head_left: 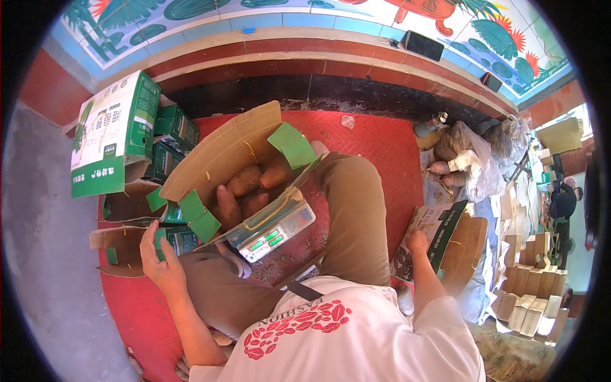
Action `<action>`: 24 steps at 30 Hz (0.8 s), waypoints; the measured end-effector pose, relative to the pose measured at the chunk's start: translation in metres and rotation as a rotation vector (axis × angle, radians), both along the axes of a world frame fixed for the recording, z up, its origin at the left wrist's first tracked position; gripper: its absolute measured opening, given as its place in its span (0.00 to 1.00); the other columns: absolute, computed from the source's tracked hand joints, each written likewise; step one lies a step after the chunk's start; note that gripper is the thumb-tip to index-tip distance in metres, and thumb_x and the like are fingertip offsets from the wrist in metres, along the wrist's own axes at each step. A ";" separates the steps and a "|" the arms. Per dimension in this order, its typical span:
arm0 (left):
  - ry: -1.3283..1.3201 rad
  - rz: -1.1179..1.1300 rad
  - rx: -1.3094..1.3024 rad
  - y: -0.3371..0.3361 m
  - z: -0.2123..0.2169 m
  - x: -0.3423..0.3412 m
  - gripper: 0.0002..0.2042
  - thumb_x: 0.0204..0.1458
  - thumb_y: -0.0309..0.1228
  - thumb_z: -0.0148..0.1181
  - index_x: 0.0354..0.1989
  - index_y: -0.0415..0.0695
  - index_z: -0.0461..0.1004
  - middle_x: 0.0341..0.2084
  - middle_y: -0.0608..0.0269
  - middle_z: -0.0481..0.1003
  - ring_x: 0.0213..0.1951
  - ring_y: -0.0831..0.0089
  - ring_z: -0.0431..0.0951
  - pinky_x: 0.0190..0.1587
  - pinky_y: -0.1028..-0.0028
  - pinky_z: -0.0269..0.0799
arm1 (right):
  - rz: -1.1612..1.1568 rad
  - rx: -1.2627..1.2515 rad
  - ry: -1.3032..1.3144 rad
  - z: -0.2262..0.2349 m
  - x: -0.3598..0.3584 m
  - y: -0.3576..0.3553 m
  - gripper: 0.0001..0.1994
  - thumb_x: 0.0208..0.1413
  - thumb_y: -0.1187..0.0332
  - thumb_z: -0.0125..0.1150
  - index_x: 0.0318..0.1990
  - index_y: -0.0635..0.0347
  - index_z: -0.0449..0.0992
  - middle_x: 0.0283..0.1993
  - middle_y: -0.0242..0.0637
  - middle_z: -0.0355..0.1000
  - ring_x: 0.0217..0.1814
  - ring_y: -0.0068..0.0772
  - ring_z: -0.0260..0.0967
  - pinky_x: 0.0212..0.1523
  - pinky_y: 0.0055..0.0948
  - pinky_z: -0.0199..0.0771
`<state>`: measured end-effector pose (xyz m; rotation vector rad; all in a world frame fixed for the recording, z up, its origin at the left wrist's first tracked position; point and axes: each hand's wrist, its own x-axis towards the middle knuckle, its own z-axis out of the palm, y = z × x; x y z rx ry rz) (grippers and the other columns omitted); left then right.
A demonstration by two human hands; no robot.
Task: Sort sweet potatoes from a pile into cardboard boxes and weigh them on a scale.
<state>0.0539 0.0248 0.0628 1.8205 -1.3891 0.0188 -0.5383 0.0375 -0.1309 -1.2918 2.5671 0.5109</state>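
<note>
An open carton (219,153) stands in front of me with several sweet potatoes (245,180) inside, its green corner flaps sticking up. It rests on a digital scale (278,233) whose display faces me, between my legs. My left hand (162,261) is raised beside my left knee, fingers stretched out, with nothing in it, near the open cartons (121,251) on the left. At the right, my right hand (417,242) is closed at the edge of a green printed carton (436,232) with a bare cardboard side. Its fingertips are partly hidden.
Stacked green-and-white cartons (114,134) stand at the left. Loose sweet potatoes (439,167) and plastic bags (474,153) lie at the right. A red mat (382,153) covers the floor. Farther right are piled cardboard boxes (531,280) and another person (563,198).
</note>
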 end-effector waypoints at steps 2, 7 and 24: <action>-0.009 0.002 0.007 -0.001 -0.001 0.000 0.14 0.55 0.23 0.49 0.50 0.38 0.71 0.47 0.56 0.74 0.50 0.65 0.72 0.55 0.69 0.64 | 0.015 0.023 0.027 -0.005 -0.003 0.005 0.15 0.51 0.61 0.48 0.38 0.60 0.78 0.43 0.51 0.75 0.47 0.51 0.73 0.48 0.46 0.72; -0.021 0.001 0.007 -0.004 0.000 -0.003 0.15 0.52 0.19 0.49 0.49 0.37 0.71 0.46 0.54 0.74 0.50 0.62 0.72 0.55 0.68 0.64 | -0.088 -0.091 -0.048 -0.035 -0.019 0.018 0.17 0.50 0.59 0.50 0.38 0.63 0.78 0.40 0.55 0.74 0.48 0.53 0.72 0.49 0.45 0.71; 0.007 -0.037 0.059 -0.012 -0.010 -0.001 0.14 0.57 0.22 0.48 0.51 0.36 0.70 0.48 0.58 0.73 0.49 0.70 0.72 0.53 0.71 0.65 | 0.048 0.349 -0.415 -0.094 0.026 0.109 0.19 0.49 0.60 0.55 0.49 0.50 0.74 0.50 0.48 0.72 0.53 0.47 0.70 0.54 0.42 0.68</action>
